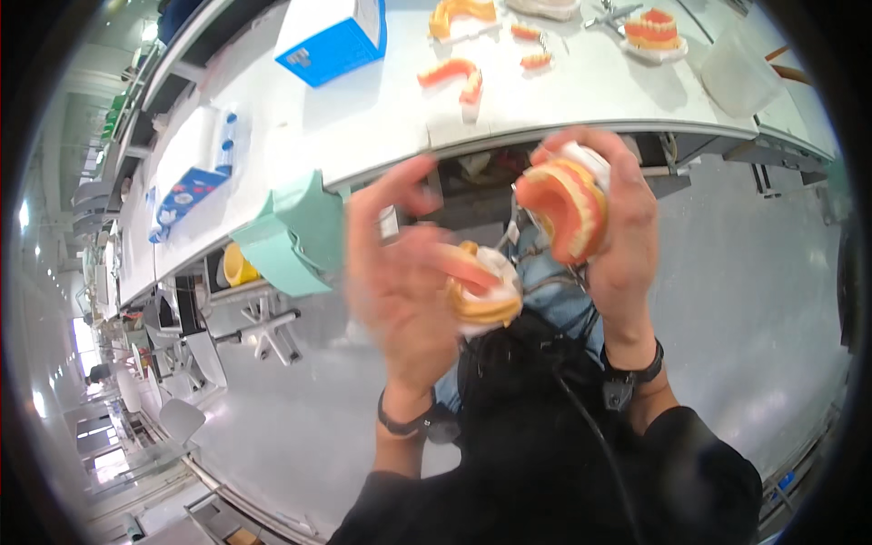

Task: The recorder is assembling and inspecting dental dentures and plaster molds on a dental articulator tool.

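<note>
My right hand (630, 218) is closed around a dental cast carrying a pink denture (581, 213) with pale teeth. White plaster shows at the cast's upper edge, under my fingers. My left hand (400, 272), blurred by motion, grips a white-and-yellow plaster dental cast (486, 307) at its side. Its upper fingers stand apart, and a pink strip lies over this cast; whether that is a finger or denture material I cannot tell. Both casts are held up in front of the bench edge, apart from each other.
The white bench (381, 127) bears a pink denture piece (451, 73), small denture parts (536, 61), another toothed model (652, 32), a blue-and-white box (331, 41) and a translucent tub (740, 73). A green bin (295, 236) hangs at the bench front. Wheeled chairs stand at left.
</note>
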`<state>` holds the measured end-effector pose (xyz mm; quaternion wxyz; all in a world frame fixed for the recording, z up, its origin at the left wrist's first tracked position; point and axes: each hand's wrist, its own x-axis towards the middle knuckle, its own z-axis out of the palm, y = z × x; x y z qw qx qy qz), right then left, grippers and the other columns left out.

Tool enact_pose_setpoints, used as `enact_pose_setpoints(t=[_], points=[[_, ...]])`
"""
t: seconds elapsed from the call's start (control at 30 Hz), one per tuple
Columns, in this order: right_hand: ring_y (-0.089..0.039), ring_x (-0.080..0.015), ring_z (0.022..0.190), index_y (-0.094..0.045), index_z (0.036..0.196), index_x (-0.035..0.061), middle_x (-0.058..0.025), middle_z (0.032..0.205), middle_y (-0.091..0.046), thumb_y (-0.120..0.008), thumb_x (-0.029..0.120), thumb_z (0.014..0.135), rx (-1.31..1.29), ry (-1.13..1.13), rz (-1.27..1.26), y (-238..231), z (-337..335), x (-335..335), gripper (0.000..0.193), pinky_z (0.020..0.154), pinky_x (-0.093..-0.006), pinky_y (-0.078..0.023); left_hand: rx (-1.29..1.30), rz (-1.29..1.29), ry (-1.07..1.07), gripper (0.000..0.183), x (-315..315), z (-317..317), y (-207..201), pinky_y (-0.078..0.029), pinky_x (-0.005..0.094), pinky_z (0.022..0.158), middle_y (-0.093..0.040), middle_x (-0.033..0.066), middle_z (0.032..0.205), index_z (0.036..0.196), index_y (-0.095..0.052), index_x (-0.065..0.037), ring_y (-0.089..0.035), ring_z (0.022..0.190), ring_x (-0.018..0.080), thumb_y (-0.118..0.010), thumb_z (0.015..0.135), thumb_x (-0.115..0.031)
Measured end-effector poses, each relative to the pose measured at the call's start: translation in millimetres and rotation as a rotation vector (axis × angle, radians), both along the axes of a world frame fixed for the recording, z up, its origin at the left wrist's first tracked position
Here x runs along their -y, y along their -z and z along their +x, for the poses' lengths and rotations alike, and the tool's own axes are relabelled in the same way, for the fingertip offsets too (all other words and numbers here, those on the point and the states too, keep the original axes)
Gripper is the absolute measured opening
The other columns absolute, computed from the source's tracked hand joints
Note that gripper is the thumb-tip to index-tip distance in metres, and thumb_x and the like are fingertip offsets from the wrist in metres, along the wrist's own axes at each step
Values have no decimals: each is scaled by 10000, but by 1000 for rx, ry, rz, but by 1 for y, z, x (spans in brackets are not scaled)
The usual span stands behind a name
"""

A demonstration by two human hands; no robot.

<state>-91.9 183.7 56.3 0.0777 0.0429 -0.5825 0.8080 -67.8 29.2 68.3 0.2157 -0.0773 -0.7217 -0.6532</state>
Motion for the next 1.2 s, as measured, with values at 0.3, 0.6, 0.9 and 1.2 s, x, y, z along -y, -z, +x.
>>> enact_pose_setpoints(t=[0.3, 0.6, 0.9, 1.2], points=[[-628, -225, 893, -533, 1168, -26, -160, 1048, -623, -252, 413, 1044, -84, 217, -107, 2, -8, -26, 536, 698, -333, -542, -206, -667, -335, 196, 33, -91, -25, -453, 382, 756, -548, 165, 1006, 1097, -564, 20, -582, 907, 273, -462, 931, 30], [-619, -213, 833, -525, 1137, 6, -128, 1010, -618, -262, 449, 1041, 54, 343, -426, 12, -9, -37, 523, 693, -338, -537, -2, -807, -200, 309, 43, -113, 1, -443, 456, 889, -614, 212, 1126, 1163, -594, 19, -563, 1043, 394, -523, 863, 12], [-641, -235, 920, -546, 1241, 15, -130, 1125, -641, -387, 439, 1008, 178, 346, -542, 18, -10, -54, 509, 773, -372, -549, -281, -816, -270, 362, 41, -132, 31, -328, 466, 1116, -462, 235, 1415, 1259, -550, -5, -365, 1376, 419, -588, 903, -63], [-596, -242, 848, -517, 1217, -10, -183, 1120, -595, -416, 411, 1004, 350, 204, -619, 19, -7, -28, 483, 792, -369, -531, 112, -69, 388, 1016, 1, 32, 39, -280, 436, 1131, -186, 182, 1543, 1522, -125, -25, -265, 1419, 296, -773, 749, -144]])
